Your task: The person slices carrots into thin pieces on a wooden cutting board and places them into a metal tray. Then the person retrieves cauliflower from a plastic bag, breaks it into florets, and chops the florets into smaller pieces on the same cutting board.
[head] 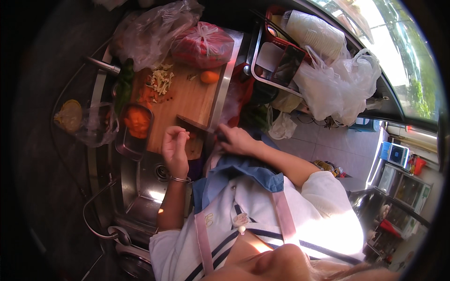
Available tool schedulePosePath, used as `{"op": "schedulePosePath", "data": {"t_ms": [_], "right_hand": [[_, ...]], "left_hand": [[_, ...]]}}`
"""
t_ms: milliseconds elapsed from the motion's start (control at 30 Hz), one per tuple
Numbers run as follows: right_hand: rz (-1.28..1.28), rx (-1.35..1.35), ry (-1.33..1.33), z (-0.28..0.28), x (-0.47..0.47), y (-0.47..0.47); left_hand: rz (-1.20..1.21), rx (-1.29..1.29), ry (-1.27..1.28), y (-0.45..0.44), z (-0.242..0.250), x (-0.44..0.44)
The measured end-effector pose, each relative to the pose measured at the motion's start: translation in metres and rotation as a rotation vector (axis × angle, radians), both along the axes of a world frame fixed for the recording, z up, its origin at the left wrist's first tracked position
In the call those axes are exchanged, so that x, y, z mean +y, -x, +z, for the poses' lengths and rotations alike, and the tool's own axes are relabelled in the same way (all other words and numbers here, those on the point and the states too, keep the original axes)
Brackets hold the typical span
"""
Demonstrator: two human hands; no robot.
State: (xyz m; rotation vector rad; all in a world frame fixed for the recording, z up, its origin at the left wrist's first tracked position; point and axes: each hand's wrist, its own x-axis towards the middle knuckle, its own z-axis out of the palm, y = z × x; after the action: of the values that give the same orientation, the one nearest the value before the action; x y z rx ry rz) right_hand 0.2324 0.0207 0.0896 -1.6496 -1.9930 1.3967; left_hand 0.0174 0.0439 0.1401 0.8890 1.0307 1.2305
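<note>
My right hand (238, 139) is closed around the dark handle of a wide-bladed kitchen knife (192, 122), whose blade lies over the near end of a wooden cutting board (186, 95). Left of it, my left hand (175, 144) is raised with thumb and fingers curled together; whether a small bit is pinched there is unclear. Pale chopped vegetable pieces (160, 80) and orange scraps (148, 95) lie on the board's left side. A rounded orange vegetable piece (209, 77) sits towards its far right. A metal container (133, 149) beside the board holds orange vegetable pieces (137, 121).
A metal sink (140, 193) lies at the left, below the container. A tied bag of red contents (204, 45) and another clear plastic bag (151, 38) sit at the board's far end. White bags (337, 84) and a basket (277, 45) stand at the right.
</note>
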Motion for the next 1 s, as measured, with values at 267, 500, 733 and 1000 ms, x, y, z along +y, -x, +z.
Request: {"op": "schedulePosePath", "data": {"t_ms": [267,500,733,1000], "right_hand": [[0.003,-0.001,-0.032,-0.005,0.001,0.000],[-0.001,-0.052,-0.052,-0.006,0.002,0.003],[0.000,0.006,-0.062,-0.009,0.003,0.003],[-0.014,0.012,-0.034,-0.011,0.005,0.001]], "left_hand": [[0.041,0.876,-0.332,0.022,-0.094,-0.017],[0.001,1.005,-0.432,0.022,-0.127,-0.023],[0.039,1.013,-0.443,0.021,-0.133,-0.025],[0.075,1.038,-0.443,0.016,-0.134,-0.025]]}}
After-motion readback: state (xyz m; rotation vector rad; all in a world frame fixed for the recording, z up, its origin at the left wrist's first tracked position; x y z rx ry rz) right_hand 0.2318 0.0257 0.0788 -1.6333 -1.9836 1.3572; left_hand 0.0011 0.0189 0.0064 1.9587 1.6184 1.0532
